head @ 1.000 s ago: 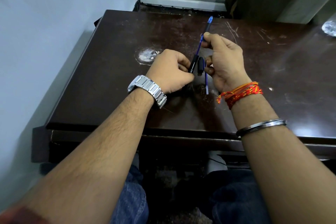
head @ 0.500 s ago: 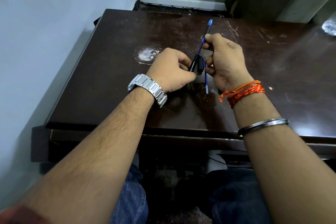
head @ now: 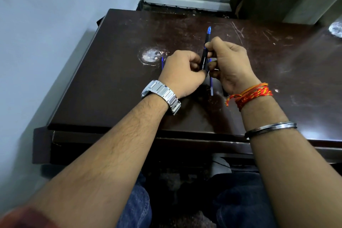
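Scratched dark table [head: 111, 83] under our forearms. Our left hand [head: 182, 73] and right hand [head: 230, 61] both pinch pen [head: 205, 54], fingers curled round barrel, blue end pointing away, over table middle. Refill [head: 211, 87] lies on table between our wrists.
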Tool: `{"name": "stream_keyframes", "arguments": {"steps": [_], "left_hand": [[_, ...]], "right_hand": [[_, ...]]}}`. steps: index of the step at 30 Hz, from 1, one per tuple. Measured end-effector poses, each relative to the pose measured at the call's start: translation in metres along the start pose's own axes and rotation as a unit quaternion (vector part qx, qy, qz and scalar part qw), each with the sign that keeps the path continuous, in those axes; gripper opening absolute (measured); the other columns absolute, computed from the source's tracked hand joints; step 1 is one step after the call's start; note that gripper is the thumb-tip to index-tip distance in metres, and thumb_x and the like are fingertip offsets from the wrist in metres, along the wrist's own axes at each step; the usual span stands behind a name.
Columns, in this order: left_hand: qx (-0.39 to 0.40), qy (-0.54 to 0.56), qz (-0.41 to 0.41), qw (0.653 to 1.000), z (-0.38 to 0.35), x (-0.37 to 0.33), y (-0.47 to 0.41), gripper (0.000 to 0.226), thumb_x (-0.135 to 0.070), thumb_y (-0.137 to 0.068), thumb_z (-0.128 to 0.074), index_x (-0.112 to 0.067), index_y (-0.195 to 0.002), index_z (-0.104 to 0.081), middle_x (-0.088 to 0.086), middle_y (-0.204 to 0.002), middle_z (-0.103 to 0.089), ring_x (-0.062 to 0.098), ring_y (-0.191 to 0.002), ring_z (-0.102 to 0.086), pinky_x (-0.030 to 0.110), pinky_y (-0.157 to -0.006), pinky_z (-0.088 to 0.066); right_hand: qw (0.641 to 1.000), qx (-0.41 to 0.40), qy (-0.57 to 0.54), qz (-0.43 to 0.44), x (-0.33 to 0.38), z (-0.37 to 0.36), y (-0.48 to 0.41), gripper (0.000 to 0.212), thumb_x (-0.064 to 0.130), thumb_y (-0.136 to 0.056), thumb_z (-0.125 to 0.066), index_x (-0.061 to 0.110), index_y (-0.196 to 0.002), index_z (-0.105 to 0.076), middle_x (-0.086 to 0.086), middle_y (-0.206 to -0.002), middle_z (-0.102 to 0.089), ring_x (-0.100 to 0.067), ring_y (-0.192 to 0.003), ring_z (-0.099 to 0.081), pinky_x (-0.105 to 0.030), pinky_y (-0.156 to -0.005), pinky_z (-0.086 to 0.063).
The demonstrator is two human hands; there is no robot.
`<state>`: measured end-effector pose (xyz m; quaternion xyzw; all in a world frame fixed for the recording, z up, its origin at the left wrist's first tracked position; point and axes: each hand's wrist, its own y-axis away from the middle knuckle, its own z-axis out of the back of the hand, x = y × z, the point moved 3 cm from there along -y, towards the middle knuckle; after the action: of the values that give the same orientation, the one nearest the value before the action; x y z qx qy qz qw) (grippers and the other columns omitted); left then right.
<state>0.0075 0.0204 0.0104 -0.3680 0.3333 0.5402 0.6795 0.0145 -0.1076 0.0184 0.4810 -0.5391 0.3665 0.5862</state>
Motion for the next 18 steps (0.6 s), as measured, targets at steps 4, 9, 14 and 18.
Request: {"name": "stream_keyframes", "arguments": {"steps": [4, 9, 14, 18], "left_hand": [[0.006, -0.012, 0.003, 1.000, -0.0019, -0.0003, 0.0008, 0.015, -0.018, -0.074, -0.075, -0.023, -0.087, -0.076, -0.010, -0.074, -0.069, 0.009, -0.074, -0.068, 0.022, -0.064, -0.054], [0.002, 0.007, 0.014, 1.000, 0.0003, 0.0002, -0.0002, 0.012, -0.016, -0.073, -0.075, -0.020, -0.083, -0.076, -0.005, -0.073, -0.071, 0.008, -0.063, -0.064, 0.022, -0.058, -0.050], [-0.015, -0.014, 0.022, 1.000, 0.0036, 0.0009, 0.0000, 0.013, -0.020, -0.070, -0.079, -0.019, -0.082, -0.074, -0.004, -0.074, -0.072, 0.007, -0.065, -0.065, 0.018, -0.057, -0.046], [-0.027, -0.005, 0.030, 0.999, 0.0052, 0.0026, -0.0011, 0.024, -0.023, -0.065, -0.086, -0.022, -0.079, -0.067, -0.008, -0.066, -0.067, 0.003, -0.059, -0.061, 0.017, -0.055, -0.047]], "right_hand": [[1.000, 0.002, -0.004, 0.002, 0.0010, 0.0028, 0.0017, 0.012, 0.015, -0.079, -0.068, 0.015, -0.067, -0.064, -0.001, -0.063, -0.061, -0.010, -0.044, -0.048, -0.022, -0.045, -0.034], [0.998, 0.006, -0.070, 0.006, 0.0035, 0.0004, 0.0010, 0.008, 0.013, -0.083, -0.063, 0.014, -0.080, -0.070, -0.005, -0.083, -0.074, -0.011, -0.050, -0.049, -0.025, -0.050, -0.036], [0.997, -0.007, -0.073, 0.036, 0.0025, -0.0006, 0.0012, 0.011, 0.003, -0.079, -0.068, 0.013, -0.074, -0.071, -0.009, -0.082, -0.070, -0.010, -0.049, -0.044, -0.023, -0.046, -0.034], [0.996, -0.024, -0.078, 0.041, 0.0012, -0.0015, -0.0001, 0.010, 0.003, -0.077, -0.073, 0.011, -0.078, -0.069, -0.006, -0.075, -0.065, -0.010, -0.050, -0.045, -0.023, -0.045, -0.035]]}}
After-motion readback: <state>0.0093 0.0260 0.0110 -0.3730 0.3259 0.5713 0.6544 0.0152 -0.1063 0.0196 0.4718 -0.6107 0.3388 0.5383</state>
